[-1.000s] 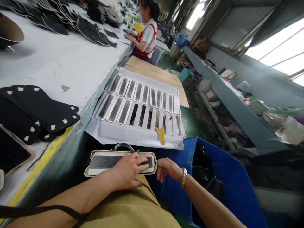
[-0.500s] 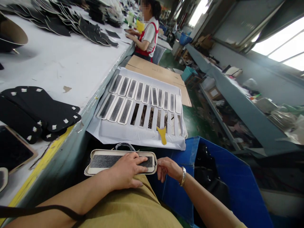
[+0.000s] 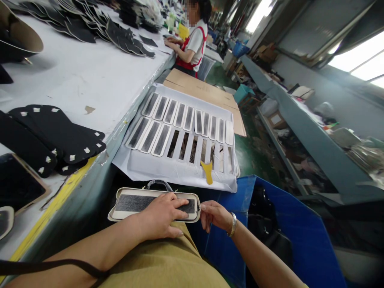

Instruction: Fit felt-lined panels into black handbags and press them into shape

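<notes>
In the head view, the bag (image 3: 132,203) lies under the left hand (image 3: 163,216), just beyond the lap (image 3: 156,264). That hand is spread over its upward face, palm down and not wrapped around it. The right hand (image 3: 216,216) is at the end on its own side, thumb and fingers drawn narrow against the rim. Whether they pinch the rim itself or something small on it, I cannot tell.

The bag looks light enough for one palm to steady. The face with the dark strip (image 3: 142,204) seems a stiff board and should bear pressing; the walls, mostly hidden below, may be softer. The strip looks matt and grainy, so it is probably not slippery, and nothing suggests it is fragile. The rim's ends look the best hold, with a flat palm near the middle. The handle (image 3: 160,182), shiny as if wrapped, could slide in the fingers.

The long axis runs crosswise to the body, almost level, from left of the left hand to the right fingertips. The strip follows that line and faces up; the handle juts away on the far side.

Beyond the grip is the rack (image 3: 144,162) with its panels (image 3: 170,112); the bin (image 3: 309,244) stands right of the right hand.
</notes>
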